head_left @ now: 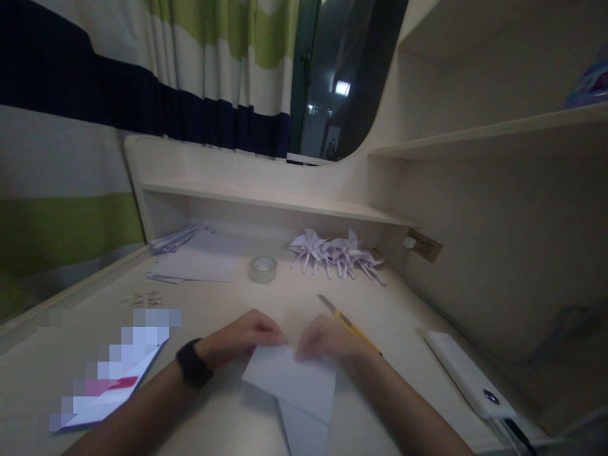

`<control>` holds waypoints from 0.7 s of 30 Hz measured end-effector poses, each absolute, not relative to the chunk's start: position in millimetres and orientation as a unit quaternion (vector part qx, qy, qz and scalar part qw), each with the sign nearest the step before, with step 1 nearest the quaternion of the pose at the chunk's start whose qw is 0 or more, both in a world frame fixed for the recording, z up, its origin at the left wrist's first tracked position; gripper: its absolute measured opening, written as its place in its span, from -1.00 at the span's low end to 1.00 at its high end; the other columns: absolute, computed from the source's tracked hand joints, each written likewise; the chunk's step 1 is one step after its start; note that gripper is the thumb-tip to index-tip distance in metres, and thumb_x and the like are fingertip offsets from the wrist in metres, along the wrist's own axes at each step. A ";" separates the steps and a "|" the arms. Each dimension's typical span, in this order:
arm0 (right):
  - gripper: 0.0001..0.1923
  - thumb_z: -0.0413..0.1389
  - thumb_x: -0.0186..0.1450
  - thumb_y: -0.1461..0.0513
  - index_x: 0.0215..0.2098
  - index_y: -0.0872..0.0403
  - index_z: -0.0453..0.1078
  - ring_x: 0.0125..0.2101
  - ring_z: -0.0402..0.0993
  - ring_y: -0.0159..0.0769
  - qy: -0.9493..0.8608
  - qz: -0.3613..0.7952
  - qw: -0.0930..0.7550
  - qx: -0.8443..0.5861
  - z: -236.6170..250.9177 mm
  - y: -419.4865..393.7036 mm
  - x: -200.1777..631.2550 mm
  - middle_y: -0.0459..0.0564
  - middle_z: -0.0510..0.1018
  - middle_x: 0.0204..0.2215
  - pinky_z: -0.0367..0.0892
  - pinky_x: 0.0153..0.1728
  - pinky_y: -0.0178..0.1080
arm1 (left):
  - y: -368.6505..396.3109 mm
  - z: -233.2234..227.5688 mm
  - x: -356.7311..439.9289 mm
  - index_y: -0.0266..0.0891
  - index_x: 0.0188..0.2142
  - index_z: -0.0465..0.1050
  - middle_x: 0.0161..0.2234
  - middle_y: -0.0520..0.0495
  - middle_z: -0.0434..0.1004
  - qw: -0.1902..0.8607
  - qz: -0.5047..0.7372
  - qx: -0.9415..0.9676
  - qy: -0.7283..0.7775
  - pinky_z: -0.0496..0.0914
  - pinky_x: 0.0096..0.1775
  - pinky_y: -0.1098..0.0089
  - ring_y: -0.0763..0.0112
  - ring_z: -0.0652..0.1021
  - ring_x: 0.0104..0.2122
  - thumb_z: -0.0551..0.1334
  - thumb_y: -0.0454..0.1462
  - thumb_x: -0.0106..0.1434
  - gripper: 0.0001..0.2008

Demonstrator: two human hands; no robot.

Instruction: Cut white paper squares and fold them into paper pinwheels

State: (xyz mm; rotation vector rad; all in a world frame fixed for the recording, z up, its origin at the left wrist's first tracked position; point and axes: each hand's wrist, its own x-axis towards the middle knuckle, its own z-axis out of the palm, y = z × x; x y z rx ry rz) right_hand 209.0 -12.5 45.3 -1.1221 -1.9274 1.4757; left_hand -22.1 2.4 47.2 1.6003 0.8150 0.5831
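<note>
A folded sheet of white paper (294, 383) is held low over the desk in front of me, one narrower flap hanging toward me. My left hand (249, 335), with a black band on its wrist, pinches the paper's upper left edge between thumb and fingers. At its upper right edge my right hand (327, 339) is closed on the same sheet, its fingertips slightly blurred. Just beyond and partly behind my right hand lies a yellow-handled cutter (349, 323), its blade pointing away to the left.
Several paper pinwheels (335, 250) lie at the back beside a roll of clear tape (262, 269). White paper sheets (209, 256) are at back left, small scattered bits (142, 299) nearer. A flat, partly pixelated item (111, 399) lies left; a long white device (463, 370) with cables, right.
</note>
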 end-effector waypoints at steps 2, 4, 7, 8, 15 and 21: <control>-0.76 0.26 -0.02 0.10 -0.53 0.14 0.57 -0.66 0.19 -0.47 -0.719 0.520 0.218 -0.407 39.8 -10.4 206.6 -0.13 0.42 -0.73 0.07 -0.61 -0.38 | 6.5 38.1 -18.7 -0.30 -0.51 0.58 -0.56 -0.05 0.53 0.549 0.211 0.733 0.342 0.27 -0.47 0.47 0.41 0.44 -0.54 0.32 -0.10 0.02 -0.73; -0.76 0.25 -0.01 0.11 -0.54 0.15 0.57 -0.67 0.15 -0.48 -0.722 0.501 0.227 -0.420 34.4 -8.0 204.7 -0.14 0.41 -0.74 0.05 -0.62 -0.38 | 11.0 31.1 -17.4 -0.29 -0.51 0.59 -0.56 -0.06 0.55 0.519 0.213 0.751 0.348 0.27 -0.46 0.46 0.40 0.45 -0.54 0.31 -0.11 0.03 -0.74; -0.77 0.27 -0.05 0.12 -0.56 0.15 0.56 -0.65 0.20 -0.45 -0.697 0.488 0.266 -0.453 31.1 -5.0 204.4 -0.10 0.46 -0.71 0.10 -0.59 -0.36 | 14.8 29.5 -20.3 -0.30 -0.50 0.58 -0.53 -0.08 0.56 0.501 0.243 0.747 0.363 0.28 -0.44 0.45 0.38 0.46 -0.52 0.30 -0.13 0.04 -0.75; -0.78 0.29 -0.08 0.13 -0.56 0.15 0.56 -0.63 0.25 -0.43 -0.686 0.488 0.280 -0.461 31.5 -4.5 204.7 -0.08 0.49 -0.69 0.13 -0.57 -0.35 | 15.0 31.1 -21.7 -0.31 -0.50 0.58 -0.54 -0.08 0.55 0.507 0.245 0.742 0.364 0.28 -0.44 0.45 0.38 0.46 -0.52 0.29 -0.13 0.05 -0.74; -0.83 0.30 -0.13 0.18 -0.58 0.13 0.56 -0.57 0.36 -0.36 -0.671 0.497 0.290 -0.468 38.4 -9.0 202.9 -0.03 0.55 -0.64 0.23 -0.49 -0.32 | 12.7 36.5 -22.9 -0.32 -0.46 0.58 -0.53 -0.07 0.54 0.539 0.213 0.745 0.329 0.25 -0.47 0.47 0.42 0.43 -0.54 0.26 -0.09 0.11 -0.69; -0.84 0.29 -0.11 0.17 -0.58 0.11 0.56 -0.57 0.37 -0.35 -0.660 0.503 0.318 -0.458 31.1 -7.8 201.6 -0.03 0.56 -0.63 0.25 -0.49 -0.31 | 15.4 32.2 -21.3 -0.32 -0.51 0.56 -0.57 -0.05 0.52 0.523 0.233 0.741 0.350 0.22 -0.50 0.47 0.43 0.40 -0.57 0.28 -0.14 0.08 -0.74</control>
